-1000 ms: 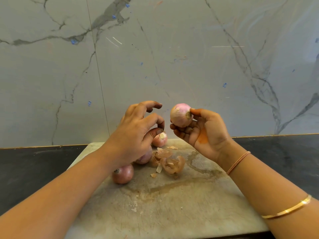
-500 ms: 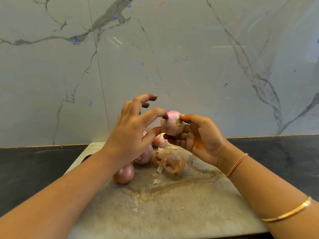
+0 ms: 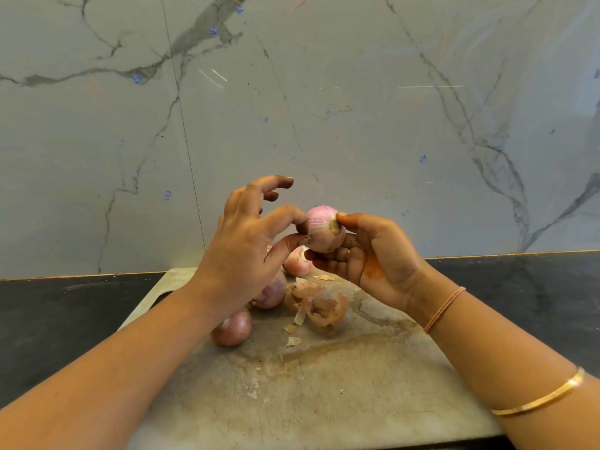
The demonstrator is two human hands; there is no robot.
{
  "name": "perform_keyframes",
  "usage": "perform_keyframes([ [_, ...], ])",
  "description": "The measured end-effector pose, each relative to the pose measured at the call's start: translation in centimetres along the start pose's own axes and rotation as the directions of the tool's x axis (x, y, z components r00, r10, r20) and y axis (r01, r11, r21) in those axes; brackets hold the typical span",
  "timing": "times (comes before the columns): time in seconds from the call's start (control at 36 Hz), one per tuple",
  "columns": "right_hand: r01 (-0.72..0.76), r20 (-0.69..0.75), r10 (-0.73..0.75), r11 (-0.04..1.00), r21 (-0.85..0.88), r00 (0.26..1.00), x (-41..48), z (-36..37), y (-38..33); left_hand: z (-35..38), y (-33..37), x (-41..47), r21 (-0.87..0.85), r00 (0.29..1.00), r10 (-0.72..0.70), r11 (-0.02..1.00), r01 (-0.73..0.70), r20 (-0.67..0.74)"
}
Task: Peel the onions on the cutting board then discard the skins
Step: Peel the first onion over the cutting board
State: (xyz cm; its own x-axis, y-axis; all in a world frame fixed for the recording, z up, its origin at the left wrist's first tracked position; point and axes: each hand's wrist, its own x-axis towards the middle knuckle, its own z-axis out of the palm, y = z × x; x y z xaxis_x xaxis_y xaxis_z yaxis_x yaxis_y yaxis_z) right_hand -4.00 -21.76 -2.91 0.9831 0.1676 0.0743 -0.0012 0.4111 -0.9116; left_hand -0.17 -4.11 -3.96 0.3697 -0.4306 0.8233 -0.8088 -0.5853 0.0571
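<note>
Nearest, a stained pale cutting board [image 3: 324, 401] is carrying a brown-red unpeeled onion [image 3: 232, 329] and a heap of papery tan skins [image 3: 326, 308], probably parked for discarding. Above, the right hand [image 3: 373, 254] is cradling a pink half-stripped onion [image 3: 321, 228], thumb on the root to steady it. The left hand [image 3: 240, 248] is pinching its side, spare fingers splayed clear. Behind, a pale peeled onion [image 3: 297, 263] is waiting.

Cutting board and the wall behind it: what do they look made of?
Cutting board: probably pale stone or worn plastic, matte, going by scratches and brown stains. Wall: glossy marble-look slab, maybe tile, with grey veins, streak reflections and a vertical seam.
</note>
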Motion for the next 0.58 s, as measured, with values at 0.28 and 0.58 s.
perform_keyframes([
  [0.28,0.007,-0.033,-0.007,1.0,-0.007,0.999,0.12,0.02,0.08,-0.22,0.32,0.15,-0.053,0.998,-0.063,0.997,0.062,-0.008],
  [0.58,0.044,-0.04,-0.042,0.997,0.065,0.998,0.36,-0.12,0.05,-0.24,0.29,0.14,-0.01,0.998,-0.056,0.998,0.056,0.042],
])
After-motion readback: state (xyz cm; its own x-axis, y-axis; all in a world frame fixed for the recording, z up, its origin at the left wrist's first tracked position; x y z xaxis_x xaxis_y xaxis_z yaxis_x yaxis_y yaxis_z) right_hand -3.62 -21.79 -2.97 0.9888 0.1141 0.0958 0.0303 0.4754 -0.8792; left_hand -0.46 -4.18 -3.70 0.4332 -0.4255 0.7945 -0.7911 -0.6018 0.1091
